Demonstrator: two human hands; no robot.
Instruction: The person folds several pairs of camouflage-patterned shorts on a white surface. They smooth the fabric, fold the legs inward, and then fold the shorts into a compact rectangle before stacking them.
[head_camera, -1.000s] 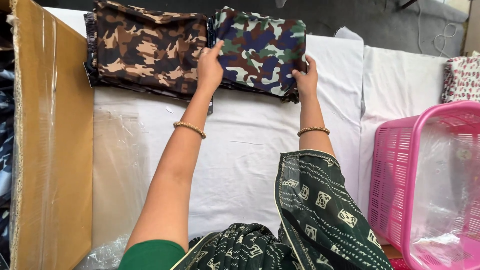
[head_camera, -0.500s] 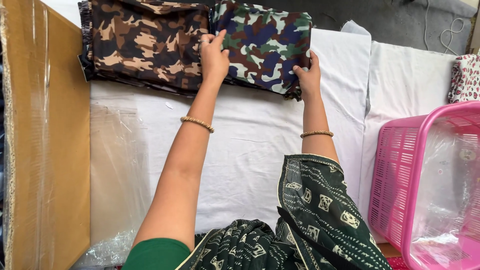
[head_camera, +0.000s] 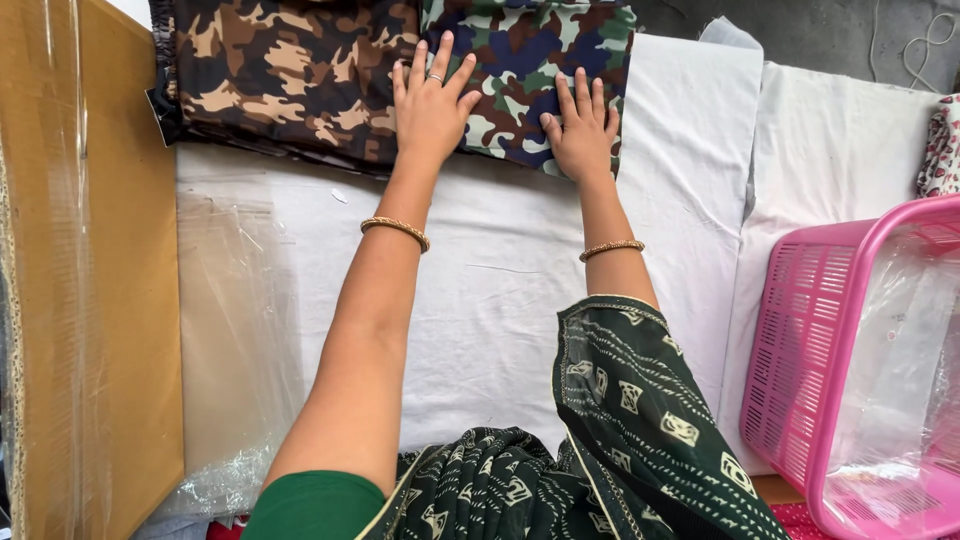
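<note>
Two flat hands, left hand (head_camera: 430, 105) and right hand (head_camera: 582, 130), atop camouflage cloth (head_camera: 520, 60).

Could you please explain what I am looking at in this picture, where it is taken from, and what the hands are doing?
The picture comes from a camera worn on a person's head, looking down over their own outstretched arms. No machine is involved, only two bare hands. The left hand lies flat, fingers spread, on the blue-green camouflage cloth, where it meets a brown camouflage cloth. The right hand also presses flat on the blue-green cloth. Neither hand grips anything. Both cloths are folded and lie on a white sheet covering the work surface. To the left is a cardboard sheet with clear plastic film beside it; to the right stands a pink plastic basket. Each wrist wears a gold bangle.
</note>
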